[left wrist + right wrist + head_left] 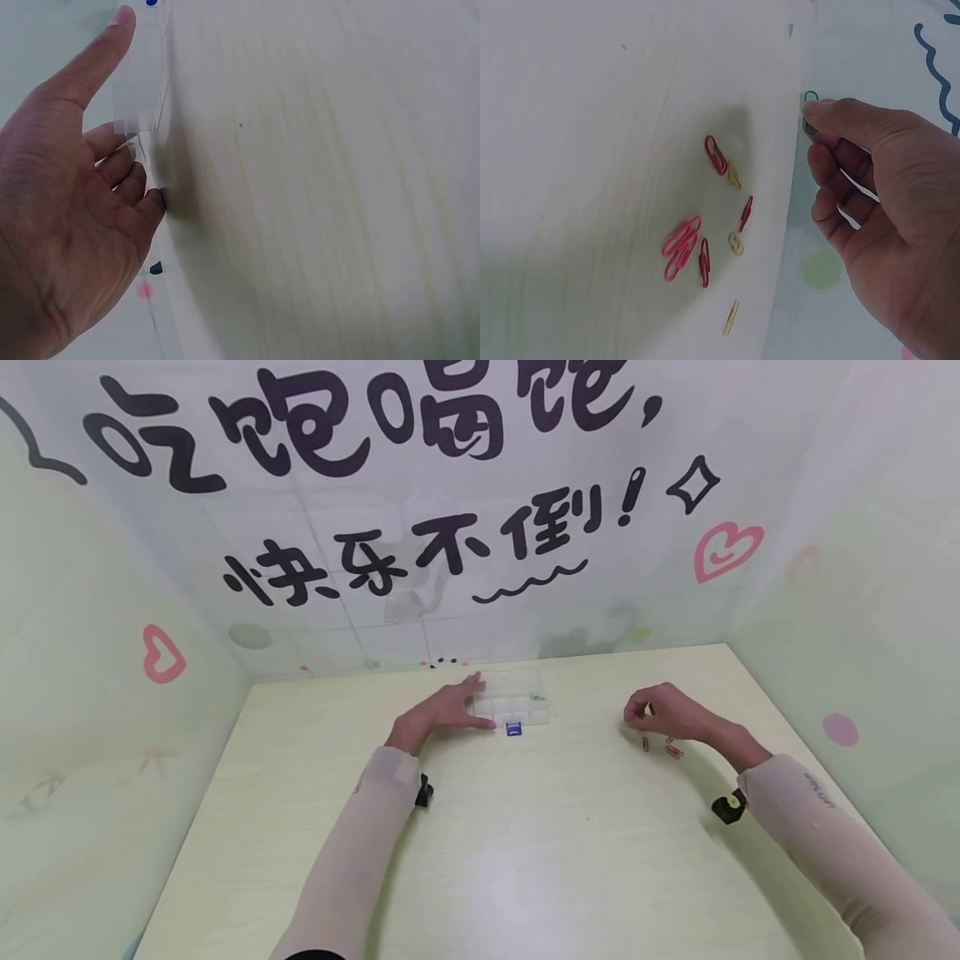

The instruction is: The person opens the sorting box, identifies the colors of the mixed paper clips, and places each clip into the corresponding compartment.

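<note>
A clear plastic compartment box [512, 708] lies with its lid laid back near the rear of the table. My left hand [450, 706] holds its left side, thumb along the front and fingers towards the back. One small green paper clip [537, 697] sits in a right-hand compartment. At the right, my right hand [667, 710] pinches another green paper clip [811, 92] between thumb and forefinger, above the table. Below that hand lie several loose clips: red paper clips [715, 155], pink paper clips [681, 247] and gold paper clips [732, 316].
A blue label [513, 728] marks the box's front edge. The pale wooden table [525, 843] meets a printed back wall [375, 643], with side walls left and right. Each wrist carries a small black camera mount [424, 791].
</note>
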### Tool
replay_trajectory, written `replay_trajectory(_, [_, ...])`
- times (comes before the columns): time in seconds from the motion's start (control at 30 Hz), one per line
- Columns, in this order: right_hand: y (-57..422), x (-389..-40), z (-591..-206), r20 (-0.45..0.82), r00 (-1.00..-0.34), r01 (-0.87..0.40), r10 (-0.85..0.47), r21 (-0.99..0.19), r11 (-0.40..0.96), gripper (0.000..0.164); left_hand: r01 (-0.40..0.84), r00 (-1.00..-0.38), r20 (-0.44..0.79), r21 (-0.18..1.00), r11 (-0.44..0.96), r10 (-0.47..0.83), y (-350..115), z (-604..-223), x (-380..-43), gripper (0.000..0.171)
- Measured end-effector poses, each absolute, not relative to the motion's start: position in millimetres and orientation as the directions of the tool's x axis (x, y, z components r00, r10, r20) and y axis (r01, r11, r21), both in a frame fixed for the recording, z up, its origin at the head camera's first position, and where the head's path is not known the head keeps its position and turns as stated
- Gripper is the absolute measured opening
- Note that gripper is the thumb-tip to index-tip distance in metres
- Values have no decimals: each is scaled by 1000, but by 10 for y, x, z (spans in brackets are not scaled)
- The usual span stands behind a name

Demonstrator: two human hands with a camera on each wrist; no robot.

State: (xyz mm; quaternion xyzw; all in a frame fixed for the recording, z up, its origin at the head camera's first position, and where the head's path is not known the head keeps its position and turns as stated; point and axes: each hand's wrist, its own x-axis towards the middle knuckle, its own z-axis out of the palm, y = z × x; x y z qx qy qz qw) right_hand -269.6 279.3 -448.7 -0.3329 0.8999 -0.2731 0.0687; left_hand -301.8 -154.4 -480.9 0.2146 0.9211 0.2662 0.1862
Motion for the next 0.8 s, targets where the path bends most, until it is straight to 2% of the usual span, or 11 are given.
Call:
replay_trajectory(0.37, [2617, -2812, -4479, 84, -785, -546, -614, -563, 620, 9, 301, -835, -229, 571, 764, 500, -1543, -4839, -3041, 104])
replay_trajectory(0.8, [2337, -2981, -4508, 170, -743, -617, -647, -547, 565, 9, 303, -840, -224, 563, 769, 495, -1532, -4834, -3027, 104])
